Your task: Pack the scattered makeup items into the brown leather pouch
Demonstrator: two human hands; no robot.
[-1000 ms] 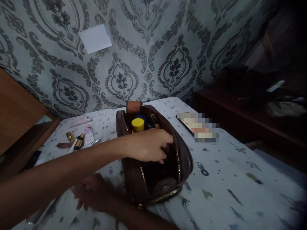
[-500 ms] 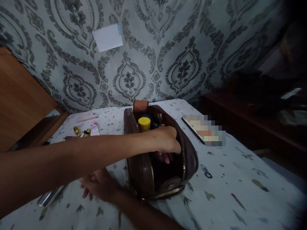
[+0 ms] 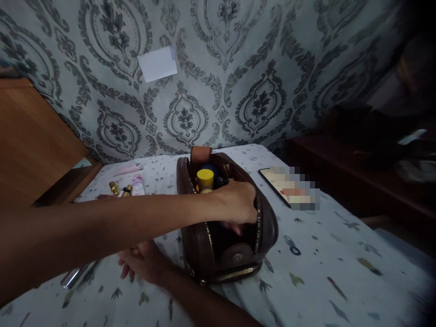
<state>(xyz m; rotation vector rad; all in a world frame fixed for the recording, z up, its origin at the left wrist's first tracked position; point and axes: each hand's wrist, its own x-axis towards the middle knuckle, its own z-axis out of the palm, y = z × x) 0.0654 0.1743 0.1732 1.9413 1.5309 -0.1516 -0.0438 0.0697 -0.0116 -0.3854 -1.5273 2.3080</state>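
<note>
A dark brown leather bag (image 3: 197,247) stands unzipped on the printed sheet. My left hand (image 3: 238,202) reaches down into it from the left, fingers curled and mostly hidden inside; whether they grip anything does not show. Beside that hand, inside the bag, are a jar with a yellow lid (image 3: 205,175) and a dark rounded item (image 3: 221,180). My right hand (image 3: 145,263) lies under my left forearm, to the left of the bag. Its fingers are loosely bent and slightly apart, partly covered by the forearm, with nothing visible in them.
To the right lies a phone (image 3: 277,188), its screen partly pixelated. Left of the bag are a pink tube (image 3: 127,170), a white-and-pink tube (image 3: 138,185), small gold-capped items (image 3: 127,190) and a silver cylinder (image 3: 72,277). A wooden panel (image 3: 41,141) borders the bed's left side.
My left hand stays inside the bag, shifted only slightly. The bag's front flap with its snap shows more. My right hand keeps its place; the view has tilted a little.
</note>
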